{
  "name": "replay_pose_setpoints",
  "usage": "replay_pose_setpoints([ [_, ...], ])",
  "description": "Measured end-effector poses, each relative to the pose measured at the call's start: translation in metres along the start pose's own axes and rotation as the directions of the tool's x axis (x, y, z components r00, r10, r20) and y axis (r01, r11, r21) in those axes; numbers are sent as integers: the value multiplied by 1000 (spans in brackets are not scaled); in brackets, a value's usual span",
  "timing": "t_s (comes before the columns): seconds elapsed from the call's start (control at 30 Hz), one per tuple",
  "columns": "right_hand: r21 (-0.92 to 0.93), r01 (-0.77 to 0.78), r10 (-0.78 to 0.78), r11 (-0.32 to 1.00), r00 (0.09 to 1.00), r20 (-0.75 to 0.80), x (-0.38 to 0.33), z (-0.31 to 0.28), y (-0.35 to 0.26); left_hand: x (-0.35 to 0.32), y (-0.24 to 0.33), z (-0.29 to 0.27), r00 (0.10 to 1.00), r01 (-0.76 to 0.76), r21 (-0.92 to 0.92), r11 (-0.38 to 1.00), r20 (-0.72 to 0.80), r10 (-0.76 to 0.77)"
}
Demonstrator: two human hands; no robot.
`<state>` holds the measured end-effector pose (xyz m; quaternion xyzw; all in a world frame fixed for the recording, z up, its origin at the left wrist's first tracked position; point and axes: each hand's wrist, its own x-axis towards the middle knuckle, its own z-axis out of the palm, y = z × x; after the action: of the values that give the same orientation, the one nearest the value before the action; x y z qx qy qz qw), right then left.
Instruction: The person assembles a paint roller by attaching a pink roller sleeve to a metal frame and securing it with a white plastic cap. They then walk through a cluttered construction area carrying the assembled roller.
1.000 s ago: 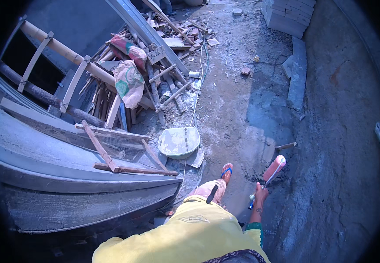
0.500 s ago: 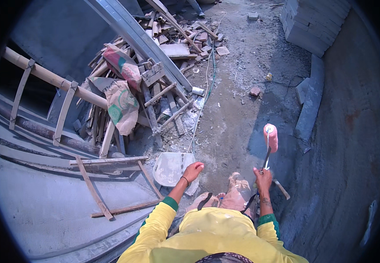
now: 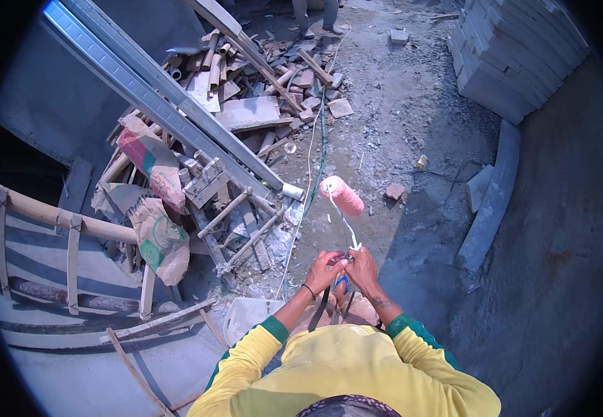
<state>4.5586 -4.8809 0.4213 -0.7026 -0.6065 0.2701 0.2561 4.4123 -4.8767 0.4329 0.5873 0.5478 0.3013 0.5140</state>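
A paint roller with a fluffy pink sleeve points away from me, its thin frame running back to my hands. My right hand is closed around the roller near the base of the frame, where something white shows. Up against it is my left hand, fingers bent and pinched by the roller's grip; what lies between them is hidden. Dark straps hang just below the hands, in front of my legs. A pale, shallow tub stands on the ground left of my left forearm, partly covered by it.
Long metal channels slant over a heap of bricks, wood and broken pieces. Torn paper sacks lie on timber at left, near a bamboo rail. Pale blocks are stacked at far right. Another person's legs show at the top.
My right hand has brought the paint roller leftward to the middle. My left hand has left the tub's side and met the right hand. The view has shifted.
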Motion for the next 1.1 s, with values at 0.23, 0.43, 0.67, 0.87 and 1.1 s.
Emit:
replay_pose_setpoints([
  [0.23, 119, 76, -96, 990, 980, 172, 155, 10, -68, 120, 55, -67, 949, 24, 11, 1000, -314, -20],
  [0.43, 106, 55, -86, 993, 943, 322, 258, 29, -111, 220, 83, -123, 900, 111, 17, 994, -427, -93],
  [0.67, 105, 188, -208, 976, 949, 235, 393, 3, -165, 360, 93, -184, 866, 46, 160, 986, -498, 40],
  [0.87, 243, 63, -146, 968, 928, 342, 512, -2, -194, 457, 87, -226, 801, 68, -427, 902, -516, -305],
  [1.1, 302, -36, -59, 953, 952, 299, 679, 21, -174, 557, 55, -297, 727, 81, -711, 699, -438, -529],
])
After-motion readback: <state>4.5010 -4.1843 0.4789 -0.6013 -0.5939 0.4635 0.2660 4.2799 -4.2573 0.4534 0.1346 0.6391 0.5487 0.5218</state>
